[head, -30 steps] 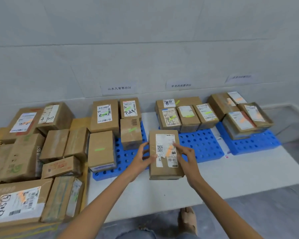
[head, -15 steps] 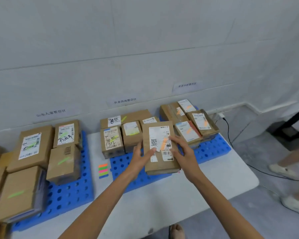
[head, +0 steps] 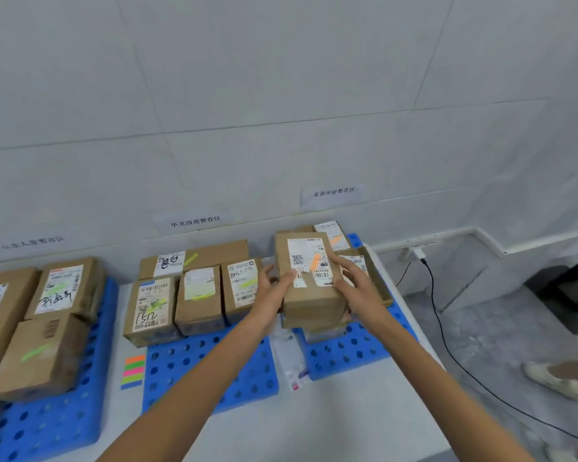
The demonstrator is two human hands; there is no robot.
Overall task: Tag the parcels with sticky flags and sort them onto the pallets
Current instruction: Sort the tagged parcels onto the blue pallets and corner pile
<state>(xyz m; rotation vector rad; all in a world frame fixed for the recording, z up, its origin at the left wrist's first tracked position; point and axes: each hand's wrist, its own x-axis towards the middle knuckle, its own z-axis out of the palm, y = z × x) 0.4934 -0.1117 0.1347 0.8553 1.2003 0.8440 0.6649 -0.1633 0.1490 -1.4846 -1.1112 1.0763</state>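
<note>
Head view, near to far.

- White surface (head: 314, 428) runs across the bottom of the frame; both bare forearms reach forward over it.
- Flag pad (head: 133, 371) lies flat on the surface between the left pallet (head: 47, 425) and the middle pallet (head: 214, 371). Strips are orange, green, pink, green and blue.
- A clear plastic sleeve (head: 289, 355) lies in the gap between the middle pallet and the right pallet (head: 347, 348).
- Left pallet: several brown boxes, the nearest one (head: 37, 358) with a green flag on top.
- Middle pallet: a row of three boxes at its far end, the left one marked "1512" (head: 151, 308), with a longer box behind them. Flags here are green.
- Parcel (head: 309, 278): brown box with a white shipping label and an orange flag (head: 315, 264) stuck across the label. It sits atop the stack of boxes at the left end of the right pallet. I cannot tell whether its weight is on the stack.
- Left hand (head: 274, 288) grips the parcel's left side, thumb lying on the top face and fingers curled round the edge.
- Right hand (head: 354, 281) holds the right side, fingers (head: 342, 266) clamped along the top right edge.
- Behind the parcel, another box (head: 331, 233) shows an orange flag.
- Two paper signs (head: 194, 221) are on the tiled wall, above the middle and right pallets.
- Right of the surface, a black cable (head: 447, 345) trails over the floor, and another person's shoe (head: 554, 381) is in view.
</note>
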